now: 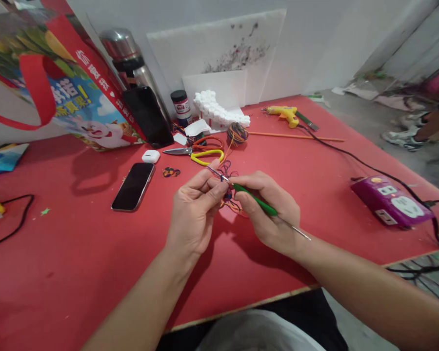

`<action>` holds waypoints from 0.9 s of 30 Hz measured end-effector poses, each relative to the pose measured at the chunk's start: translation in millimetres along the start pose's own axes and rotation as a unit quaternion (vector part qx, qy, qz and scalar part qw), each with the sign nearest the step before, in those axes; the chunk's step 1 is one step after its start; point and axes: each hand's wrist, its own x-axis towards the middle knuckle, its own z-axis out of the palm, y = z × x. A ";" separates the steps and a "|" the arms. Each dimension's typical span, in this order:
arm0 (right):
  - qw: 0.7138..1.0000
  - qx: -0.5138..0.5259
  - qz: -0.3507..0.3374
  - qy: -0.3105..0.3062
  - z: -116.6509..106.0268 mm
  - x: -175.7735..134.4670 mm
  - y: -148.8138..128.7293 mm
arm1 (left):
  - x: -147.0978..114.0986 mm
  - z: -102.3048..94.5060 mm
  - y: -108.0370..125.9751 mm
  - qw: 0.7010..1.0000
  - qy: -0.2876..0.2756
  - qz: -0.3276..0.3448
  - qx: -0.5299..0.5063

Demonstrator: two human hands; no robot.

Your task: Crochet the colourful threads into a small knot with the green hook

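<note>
Pinched in my left hand is a small piece of dark blue and orange crochet work, its lower loops hanging below the fingertips. My right hand grips the green handle of a crochet hook; the metal tip meets the yarn at my left fingers, and a bare metal end sticks out over the right wrist. An orange strand runs up from the work toward a multicoloured yarn ball. Just beyond my left hand lie scissors with red and yellow handles. My fingers partly cover the stitches.
On the red table lie a phone, a white earbud case, and a small yarn piece. Behind stand a dark phone, a gift bag and a jar. Rightward are a yellow glue gun and purple power strip.
</note>
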 end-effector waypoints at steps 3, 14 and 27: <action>1.000 0.018 -0.016 -0.013 -5.9 3.0 2.5 | 2.8 -4.5 8.6 1.000 -0.014 -0.017 0.002; 0.997 -0.074 -0.014 -0.001 -0.6 2.1 -4.0 | -1.2 -2.9 -6.4 0.995 -0.011 0.062 0.081; 0.998 0.036 -0.031 -0.028 -11.1 7.1 2.0 | 5.2 -14.3 25.9 0.996 -0.062 -0.063 0.031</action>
